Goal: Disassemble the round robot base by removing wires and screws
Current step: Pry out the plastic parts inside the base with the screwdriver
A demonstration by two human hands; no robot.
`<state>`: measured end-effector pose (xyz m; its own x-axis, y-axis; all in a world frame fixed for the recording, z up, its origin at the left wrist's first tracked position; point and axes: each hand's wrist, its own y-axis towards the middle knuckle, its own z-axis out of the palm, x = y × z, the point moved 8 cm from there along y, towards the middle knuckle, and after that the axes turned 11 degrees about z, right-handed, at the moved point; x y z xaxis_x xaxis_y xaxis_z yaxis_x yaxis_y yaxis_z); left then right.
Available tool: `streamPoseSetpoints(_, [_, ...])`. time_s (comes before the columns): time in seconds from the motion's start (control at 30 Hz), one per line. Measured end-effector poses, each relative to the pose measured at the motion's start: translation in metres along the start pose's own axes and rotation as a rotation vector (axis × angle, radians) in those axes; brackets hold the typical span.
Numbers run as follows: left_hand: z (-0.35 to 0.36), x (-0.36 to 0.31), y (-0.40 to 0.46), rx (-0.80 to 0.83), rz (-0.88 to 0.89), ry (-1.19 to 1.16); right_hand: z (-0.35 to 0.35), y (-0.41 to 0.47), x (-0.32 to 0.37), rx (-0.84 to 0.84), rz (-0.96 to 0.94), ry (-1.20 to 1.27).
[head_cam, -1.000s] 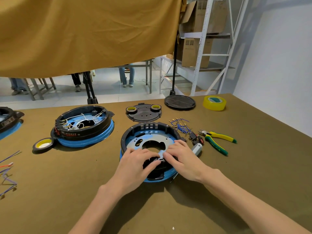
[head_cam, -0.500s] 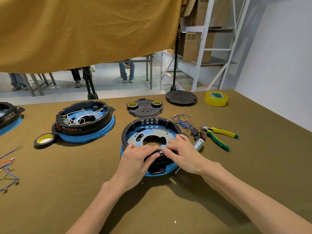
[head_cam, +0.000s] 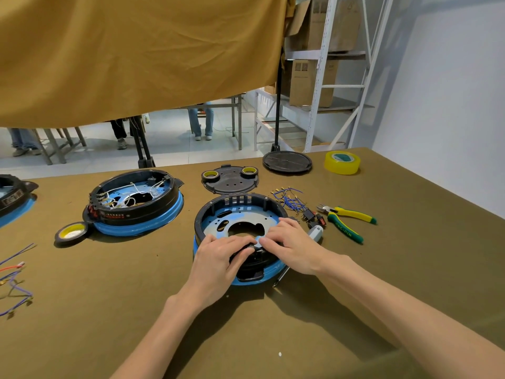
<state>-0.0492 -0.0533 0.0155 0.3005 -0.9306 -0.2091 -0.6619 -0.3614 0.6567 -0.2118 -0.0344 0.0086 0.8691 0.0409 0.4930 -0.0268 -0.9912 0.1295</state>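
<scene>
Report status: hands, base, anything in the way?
Left hand and right hand both on near rim of round base, fingers on a small black part. Wires out. Screwdriver under right hand.

"JING-PIN" on pliers [head_cam: 345,222] handle

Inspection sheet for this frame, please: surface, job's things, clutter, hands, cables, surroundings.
Surface: table under olive cloth.
Job's things: round base in front, no wires seen inside; second base on the left, white wires inside; screwdriver and pliers on the right.
Clutter: black cover plate, round lid, yellow tape roll, black-rimmed tape roll.
Hands: left hand and right hand both rest on the near rim, fingertips on a small black part.
Cables: blue wire pile; loose wires at the left edge.
Surroundings: ochre curtain, metal shelving with cardboard boxes.
</scene>
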Motion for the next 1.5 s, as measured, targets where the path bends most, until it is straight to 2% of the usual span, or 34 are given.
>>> streamPoseSetpoints(0.33, [0.001,0.002,0.0,-0.006,0.021,0.008,-0.001,0.001,0.0,-0.017,-0.007,-0.019])
streamPoseSetpoints(0.8, [0.0,0.01,0.004,-0.042,0.028,0.018,-0.008,0.01,0.009,0.14,0.147,0.148])
streamPoseSetpoints(0.87, [0.0,0.01,0.005,-0.047,0.034,0.011,-0.017,0.002,0.013,0.062,0.131,0.254])
streamPoseSetpoints(0.97, [-0.002,0.013,0.009,-0.07,0.011,-0.026,-0.053,-0.024,-0.004,-0.305,0.151,0.33])
streamPoseSetpoints(1.0, [-0.003,0.015,0.01,-0.086,0.001,-0.039,-0.058,-0.034,-0.013,-0.339,0.164,0.252])
streamPoseSetpoints(1.03, [-0.003,0.015,0.01,-0.099,-0.004,-0.045,-0.057,-0.041,-0.021,-0.296,0.174,0.114])
streamPoseSetpoints(1.1, [-0.003,0.015,0.009,-0.115,0.001,-0.041,-0.042,-0.053,-0.034,-0.112,0.175,-0.208])
streamPoseSetpoints(1.17, [-0.003,0.015,0.008,-0.127,0.005,-0.041,-0.025,-0.057,-0.04,-0.012,0.134,-0.418])
streamPoseSetpoints(1.3, [-0.002,0.015,0.009,-0.129,-0.005,-0.038,-0.016,-0.051,-0.028,-0.071,-0.103,-0.733])
streamPoseSetpoints(1.4, [-0.001,0.015,0.009,-0.13,-0.014,-0.028,-0.022,-0.06,-0.025,-0.086,-0.241,-0.837])
streamPoseSetpoints(1.5, [0.0,0.016,0.013,-0.126,-0.042,-0.015,-0.032,-0.08,-0.032,-0.088,-0.14,-0.661])
